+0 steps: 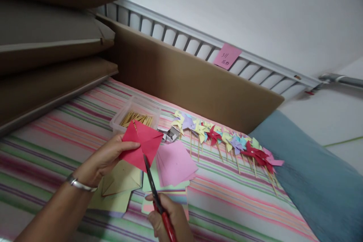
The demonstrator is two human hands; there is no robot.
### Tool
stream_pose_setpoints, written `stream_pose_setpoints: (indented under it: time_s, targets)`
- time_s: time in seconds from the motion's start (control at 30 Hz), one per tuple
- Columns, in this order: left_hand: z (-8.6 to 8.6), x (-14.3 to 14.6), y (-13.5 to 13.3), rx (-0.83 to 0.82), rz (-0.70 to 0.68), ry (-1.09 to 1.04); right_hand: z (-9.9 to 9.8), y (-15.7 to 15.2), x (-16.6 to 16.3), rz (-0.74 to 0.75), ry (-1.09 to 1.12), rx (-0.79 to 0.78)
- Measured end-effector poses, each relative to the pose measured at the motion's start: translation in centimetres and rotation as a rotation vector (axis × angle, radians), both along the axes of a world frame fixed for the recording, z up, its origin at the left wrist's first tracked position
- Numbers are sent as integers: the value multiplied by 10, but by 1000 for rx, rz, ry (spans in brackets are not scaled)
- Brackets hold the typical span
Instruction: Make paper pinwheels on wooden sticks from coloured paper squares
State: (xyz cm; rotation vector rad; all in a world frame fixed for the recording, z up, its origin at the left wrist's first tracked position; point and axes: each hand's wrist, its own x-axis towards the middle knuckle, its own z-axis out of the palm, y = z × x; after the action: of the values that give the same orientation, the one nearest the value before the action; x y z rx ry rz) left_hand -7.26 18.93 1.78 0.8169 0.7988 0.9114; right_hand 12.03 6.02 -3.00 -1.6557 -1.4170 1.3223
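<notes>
My left hand [109,155] pinches a red paper square [143,144] by its left side, thumb on top. Slits run inward from some of the square's corners. In my right hand [170,215] is a pair of scissors [152,185] with red handles, its dark blades reaching the square's lower edge and pointing toward its middle. Just beneath the hands lie creased yellow paper sheets [121,181] and a fanned stack of pink paper squares [177,162]. Behind the red square stands a clear plastic box [133,102] of thin wooden sticks [144,120].
Several paper pinwheels [213,135] on sticks lie in a row to the right. A small open box [170,135] sits beside the plastic box. Wrapped brown bundles [56,56] are stacked at left. A brown board [181,79] leans before a white radiator [170,36].
</notes>
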Motion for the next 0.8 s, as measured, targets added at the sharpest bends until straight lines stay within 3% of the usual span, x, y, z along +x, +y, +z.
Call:
stream_pose_setpoints:
  time_s: [0.33,0.8]
  targets:
    - [-2,5,1,21,13,32,-8,3,-1,-22,44,41]
    - [-3,6,0,1,16,39,-5,5,-5,-45,73,34]
